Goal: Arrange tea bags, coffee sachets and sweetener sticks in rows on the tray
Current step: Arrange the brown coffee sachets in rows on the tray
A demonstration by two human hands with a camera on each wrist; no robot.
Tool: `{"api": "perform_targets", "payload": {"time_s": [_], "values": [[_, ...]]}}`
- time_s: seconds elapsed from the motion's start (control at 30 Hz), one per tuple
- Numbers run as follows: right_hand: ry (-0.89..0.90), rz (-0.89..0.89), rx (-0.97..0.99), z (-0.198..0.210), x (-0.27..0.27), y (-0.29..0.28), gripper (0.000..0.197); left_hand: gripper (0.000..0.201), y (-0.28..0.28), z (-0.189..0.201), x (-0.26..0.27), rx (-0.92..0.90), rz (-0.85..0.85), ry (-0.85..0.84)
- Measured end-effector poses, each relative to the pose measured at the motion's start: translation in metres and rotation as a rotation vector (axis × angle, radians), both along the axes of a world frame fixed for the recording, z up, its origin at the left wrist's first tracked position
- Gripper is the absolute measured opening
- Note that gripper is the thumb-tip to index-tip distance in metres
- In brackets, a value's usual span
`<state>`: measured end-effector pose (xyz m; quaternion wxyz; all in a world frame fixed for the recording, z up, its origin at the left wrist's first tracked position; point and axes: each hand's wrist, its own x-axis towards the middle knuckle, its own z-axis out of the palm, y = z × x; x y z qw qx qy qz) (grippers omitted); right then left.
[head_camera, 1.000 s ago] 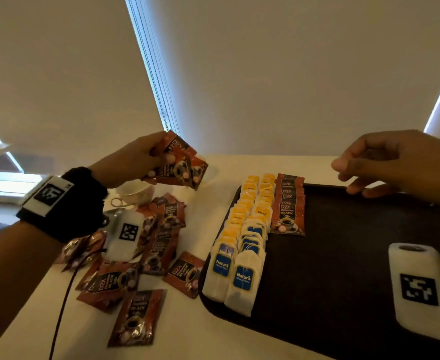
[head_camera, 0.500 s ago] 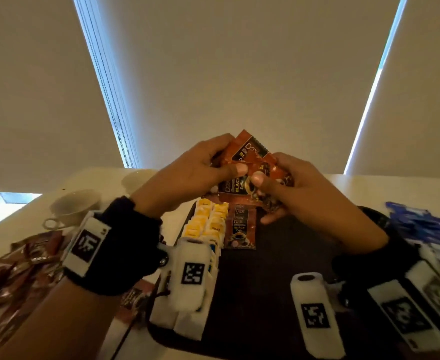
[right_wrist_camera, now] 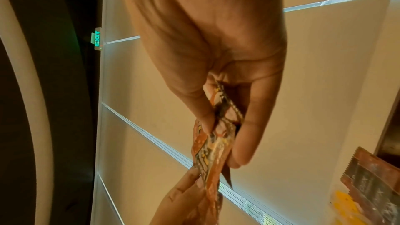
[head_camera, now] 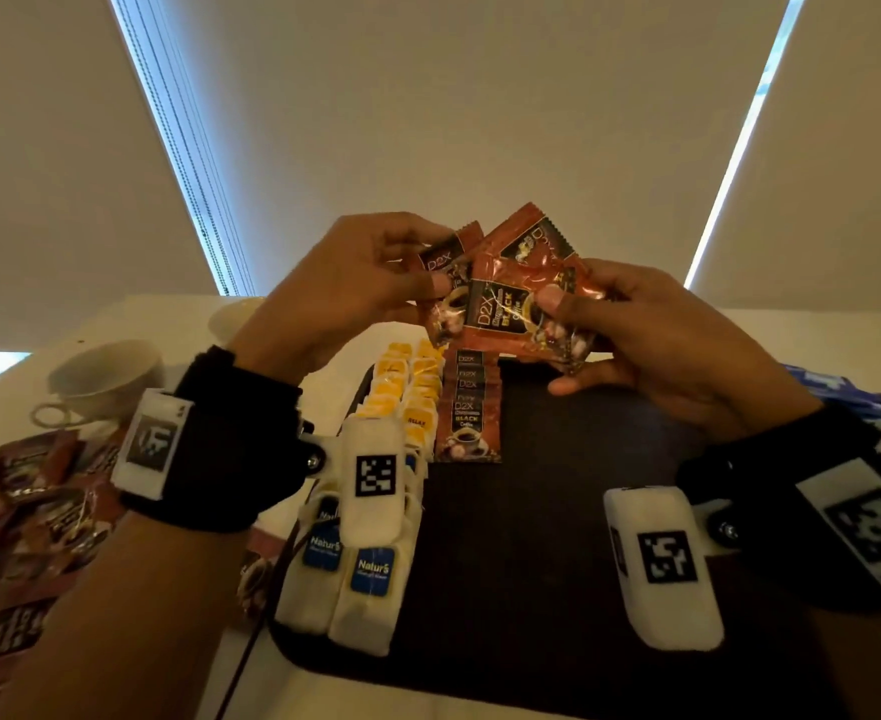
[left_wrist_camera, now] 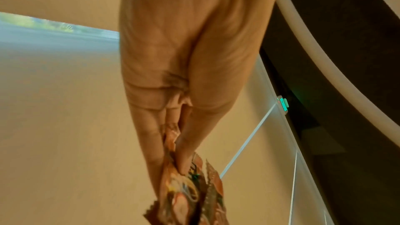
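Note:
Both hands hold a small bunch of red-brown coffee sachets (head_camera: 501,298) up above the far end of the dark tray (head_camera: 558,511). My left hand (head_camera: 355,288) pinches the bunch (left_wrist_camera: 190,192) from the left. My right hand (head_camera: 630,324) pinches the front sachet (right_wrist_camera: 214,143) with thumb and fingers. On the tray's left side lie two rows of tea bags (head_camera: 376,579) with yellow and blue tags. Beside them lies a row of coffee sachets (head_camera: 469,413).
Loose coffee sachets (head_camera: 17,517) are piled on the white table at the left. Two white cups (head_camera: 101,376) stand behind them. Blue sweetener sticks (head_camera: 843,392) lie right of the tray. Window blinds hang behind the table.
My left hand carried the sachets from the left over the tray, and my right hand came in and took hold of them. The front sachet has since been drawn partly out.

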<state>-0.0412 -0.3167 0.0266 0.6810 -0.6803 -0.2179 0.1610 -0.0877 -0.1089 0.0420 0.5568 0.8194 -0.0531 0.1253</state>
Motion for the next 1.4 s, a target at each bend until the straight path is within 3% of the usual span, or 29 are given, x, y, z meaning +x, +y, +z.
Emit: {"api": "perform_targets", "payload": {"time_s": [0.1, 0.4, 0.6, 0.7, 0.83, 0.93, 1.17, 1.3, 1.4], "values": [[0.021, 0.026, -0.021, -0.003, 0.001, 0.000, 0.020, 0.017, -0.001, -0.002, 0.000, 0.078, 0.013, 0.016], [0.036, 0.115, -0.049, -0.005, -0.002, 0.005, 0.027, 0.036, -0.027, -0.007, 0.000, 0.014, -0.054, 0.116], [0.065, 0.203, -0.067, -0.005, -0.007, 0.007, 0.033, 0.028, -0.014, -0.004, -0.004, -0.168, -0.221, 0.288], [0.107, 0.148, -0.040, -0.006, -0.009, 0.011, 0.031, 0.028, -0.013, -0.005, -0.003, -0.252, -0.277, 0.341], [0.095, -0.015, 0.032, -0.011, -0.009, 0.017, 0.037, 0.025, -0.017, -0.008, 0.001, -0.286, -0.221, 0.312], [-0.014, -0.130, 0.056, -0.016, -0.008, 0.021, 0.031, 0.022, -0.018, -0.008, 0.003, -0.314, -0.168, 0.290], [-0.187, -0.151, -0.018, -0.015, -0.005, 0.017, 0.023, 0.023, -0.021, -0.008, 0.003, -0.312, -0.065, 0.180], [-0.745, -0.312, -0.315, -0.021, -0.006, 0.019, 0.041, 0.025, -0.028, -0.013, 0.005, -0.232, 0.021, 0.094], [-0.877, -0.263, -0.391, -0.021, -0.011, 0.023, 0.044, 0.026, -0.033, -0.015, 0.004, -0.198, 0.010, 0.065]]}}
